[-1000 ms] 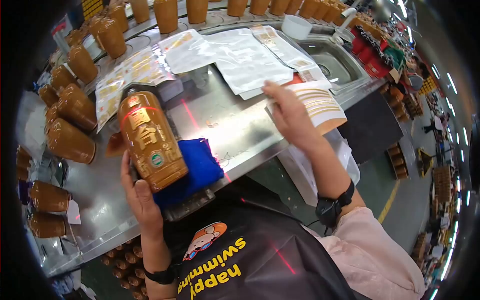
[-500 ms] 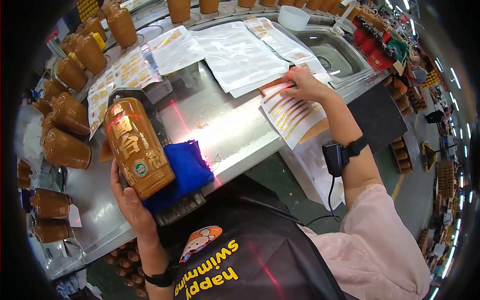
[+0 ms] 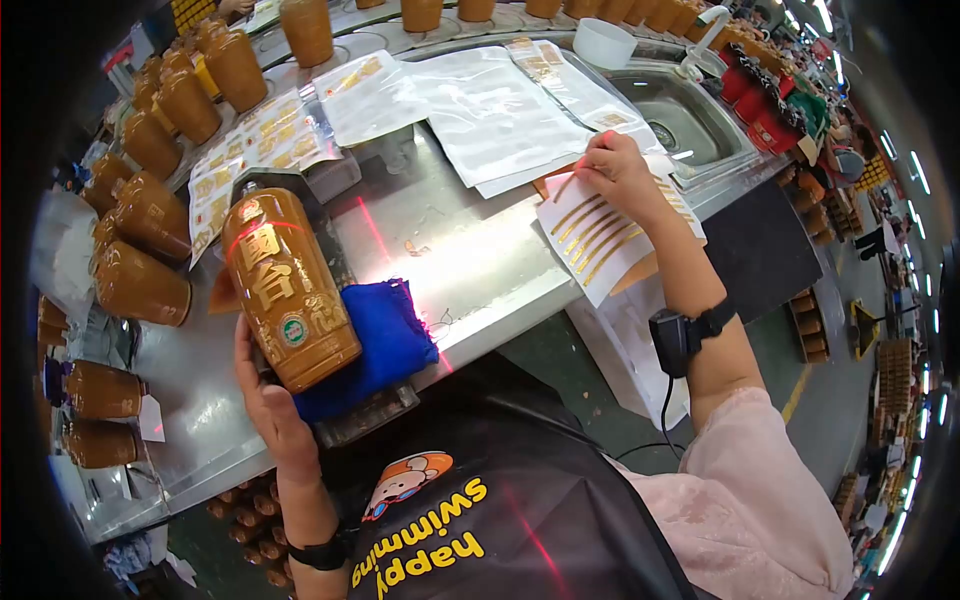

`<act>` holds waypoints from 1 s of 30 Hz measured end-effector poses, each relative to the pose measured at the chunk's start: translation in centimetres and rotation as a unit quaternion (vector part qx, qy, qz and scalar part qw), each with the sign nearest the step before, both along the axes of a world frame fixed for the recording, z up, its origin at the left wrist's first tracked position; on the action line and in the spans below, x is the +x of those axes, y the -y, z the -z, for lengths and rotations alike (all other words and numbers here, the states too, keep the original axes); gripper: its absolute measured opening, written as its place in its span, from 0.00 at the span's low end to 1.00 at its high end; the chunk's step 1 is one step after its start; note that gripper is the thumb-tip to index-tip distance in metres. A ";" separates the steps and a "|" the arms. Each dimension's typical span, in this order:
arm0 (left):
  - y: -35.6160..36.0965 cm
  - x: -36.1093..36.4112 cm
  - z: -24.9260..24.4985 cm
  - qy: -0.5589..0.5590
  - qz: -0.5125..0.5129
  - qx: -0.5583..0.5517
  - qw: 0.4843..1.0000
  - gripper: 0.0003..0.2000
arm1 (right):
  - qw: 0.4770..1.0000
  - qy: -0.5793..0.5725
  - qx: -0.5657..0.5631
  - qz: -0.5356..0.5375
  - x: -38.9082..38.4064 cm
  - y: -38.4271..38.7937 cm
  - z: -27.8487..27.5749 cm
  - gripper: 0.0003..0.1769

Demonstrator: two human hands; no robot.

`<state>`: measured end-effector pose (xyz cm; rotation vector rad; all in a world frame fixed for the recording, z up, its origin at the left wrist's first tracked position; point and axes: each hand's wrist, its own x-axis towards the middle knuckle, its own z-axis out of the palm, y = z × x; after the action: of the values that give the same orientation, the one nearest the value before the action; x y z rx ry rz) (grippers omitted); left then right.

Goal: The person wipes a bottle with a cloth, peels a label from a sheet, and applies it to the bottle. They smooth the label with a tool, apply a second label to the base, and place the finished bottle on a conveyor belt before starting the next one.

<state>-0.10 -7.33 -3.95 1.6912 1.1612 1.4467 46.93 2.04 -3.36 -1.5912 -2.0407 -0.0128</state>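
A brown glazed bottle point(image 3: 290, 290) with gold characters and a small green round label lies tilted on a dark stand, partly over a folded blue cloth point(image 3: 385, 335). My left hand point(image 3: 272, 400) cups its lower left side, some fingers hidden behind it. At the right, my right hand point(image 3: 615, 175) is closed in a pinch above a white sheet point(image 3: 595, 280) of gold strips. A thin gold strip point(image 3: 566, 186) shows at the fingertips, one end near the sheet. An orange-brown piece lies under the sheet.
White sheets point(image 3: 490, 110) and sheets of gold labels point(image 3: 260, 145) lie across the metal table. A sink point(image 3: 670, 115) with a white tub point(image 3: 604, 44) is at the back right. Several brown bottles point(image 3: 150, 215) stand along the left and back. A red laser line crosses the table.
My right hand has lifted slightly from the sheet, and a gold strip now shows at its fingertips. My left hand stays at the bottle. The whole view has shifted a little.
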 end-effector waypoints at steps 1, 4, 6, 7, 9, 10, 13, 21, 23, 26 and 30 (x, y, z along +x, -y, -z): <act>0.2 -0.1 0.1 -0.037 0.009 0.008 0.999 0.41 | 0.999 0.007 0.047 -0.001 -0.5 0.3 0.0 0.04; 1.2 -0.4 0.0 -0.159 -0.009 0.003 0.987 0.44 | 0.997 -0.002 0.075 -0.006 -2.4 1.7 -1.4 0.04; 0.8 -0.5 -0.7 -0.270 -0.063 0.066 0.958 0.41 | 0.997 -0.018 0.069 -0.038 -4.8 2.4 -2.5 0.04; 0.6 -0.8 -1.6 -0.359 -0.085 0.114 0.923 0.40 | 0.997 -0.023 0.056 -0.057 -6.3 2.8 -3.2 0.04; 0.8 -0.6 -3.0 -0.397 -0.106 0.154 0.899 0.39 | 0.987 -0.122 -0.043 -0.099 -9.7 4.0 -4.6 0.04; 1.0 -0.4 -3.5 -0.414 -0.112 0.173 0.887 0.38 | 0.980 -0.143 -0.063 -0.122 -11.5 4.7 -5.5 0.04; 0.7 0.1 -3.8 -0.402 -0.119 0.217 0.881 0.37 | 0.946 -0.217 -0.120 -0.207 -16.9 6.6 -7.9 0.04; 1.4 -0.5 -4.7 -0.140 0.008 0.105 0.984 0.21 | 0.911 -0.230 -0.103 -0.326 -25.4 7.5 -9.5 0.05; 1.4 -0.4 -4.2 -0.145 -0.008 0.086 0.986 0.14 | 0.919 -0.199 -0.091 -0.329 -26.0 7.4 -9.1 0.05; 1.8 -0.2 -3.8 -0.137 -0.039 0.071 0.987 0.09 | 0.929 -0.185 -0.086 -0.310 -26.2 7.5 -7.8 0.06; 2.2 0.0 -3.3 -0.138 -0.078 0.062 0.985 0.08 | 0.928 -0.221 -0.121 -0.274 -26.1 7.9 -7.0 0.06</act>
<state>-0.08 -9.50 -0.61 1.9721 1.4046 1.4351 20.86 -5.89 3.59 -0.9716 -2.0862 0.7577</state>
